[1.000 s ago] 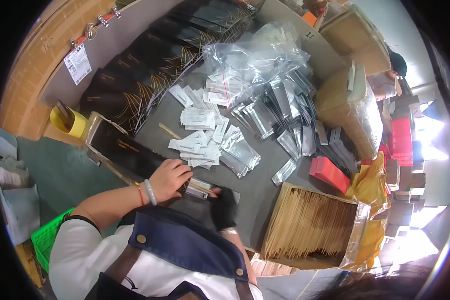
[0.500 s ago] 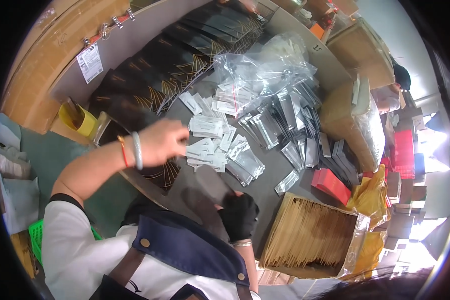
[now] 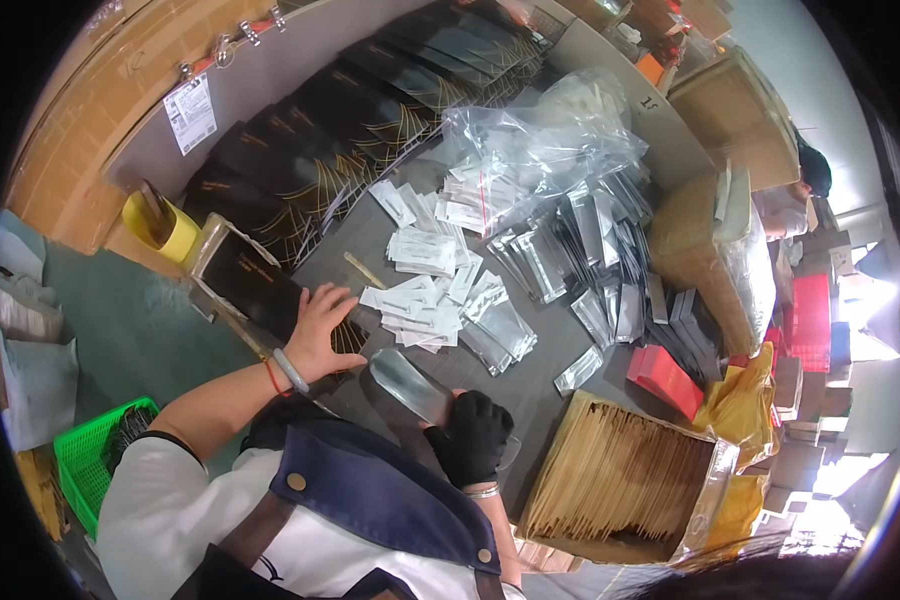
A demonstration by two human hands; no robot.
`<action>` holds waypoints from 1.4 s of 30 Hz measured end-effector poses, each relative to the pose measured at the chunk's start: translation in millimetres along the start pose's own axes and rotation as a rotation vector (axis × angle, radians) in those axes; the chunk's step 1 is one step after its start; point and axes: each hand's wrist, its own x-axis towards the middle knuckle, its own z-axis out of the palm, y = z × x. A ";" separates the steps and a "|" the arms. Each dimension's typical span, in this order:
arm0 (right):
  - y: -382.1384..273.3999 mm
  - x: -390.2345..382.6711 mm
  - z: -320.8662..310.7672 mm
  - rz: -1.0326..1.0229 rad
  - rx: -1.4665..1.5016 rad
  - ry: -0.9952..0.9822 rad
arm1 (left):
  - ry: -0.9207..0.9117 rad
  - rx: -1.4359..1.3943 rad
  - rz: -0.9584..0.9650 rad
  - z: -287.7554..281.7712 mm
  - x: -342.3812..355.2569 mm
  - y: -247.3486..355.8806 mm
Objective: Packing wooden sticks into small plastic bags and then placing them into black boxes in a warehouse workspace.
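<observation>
Over a stack of black gold-patterned pouches (image 3: pixel 255 280) in a narrow carton sits my left hand (image 3: pixel 325 330), fingers spread, holding nothing visible. At centre front my right hand (image 3: pixel 468 435), in a black fingerless glove, has its fingers curled on a grey, shiny clear sleeve (image 3: pixel 405 385) slanting up-left. Above this sleeve lie white paper packets (image 3: pixel 410 305) and silvery flat packets (image 3: pixel 500 330). A thin wooden stick (image 3: pixel 360 265) lies left of the white packets.
Black pouches (image 3: pixel 360 110) line the back, beside a clear bag (image 3: pixel 545 140). At right are cardboard boxes (image 3: pixel 705 250), red cards (image 3: pixel 660 375) and a carton of wooden sticks (image 3: pixel 610 480). A yellow holder (image 3: pixel 170 240), green basket (image 3: pixel 80 460) and co-worker (image 3: pixel 785 210) are at the sides.
My left hand swept across the pouches and now has spread fingers lower over them. The thin sticks and packet by my right hand gave way to the grey sleeve it now grips.
</observation>
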 end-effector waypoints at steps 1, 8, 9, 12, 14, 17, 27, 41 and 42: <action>-0.3 -0.9 1.4 -0.010 0.005 -0.018 | -0.015 -0.044 0.001 0.3 0.0 -0.6; -6.5 6.8 33.2 -0.035 0.084 -0.116 | -0.022 -0.066 -0.005 -3.6 0.8 1.3; -15.3 14.4 40.1 -0.065 0.108 -0.084 | -0.034 -0.074 -0.006 -4.2 2.5 3.7; -38.0 32.9 65.1 -0.096 0.203 -0.015 | -0.078 -0.053 0.041 -14.1 13.6 10.1; -35.0 35.5 60.2 -0.116 0.206 0.060 | -0.103 -0.030 0.072 -16.7 24.3 8.5; -4.1 26.7 44.5 -0.032 0.208 0.166 | -0.014 -0.002 0.282 -2.6 58.9 9.5; 176.1 -156.0 -27.6 0.933 0.078 0.711 | -0.068 0.174 0.315 0.5 113.2 6.2; 192.3 -170.4 -34.8 1.086 -0.223 0.213 | -0.259 0.259 0.515 96.0 157.3 118.0; 185.8 -166.6 -38.9 1.116 -0.194 0.209 | -0.293 0.298 0.457 92.6 158.1 119.5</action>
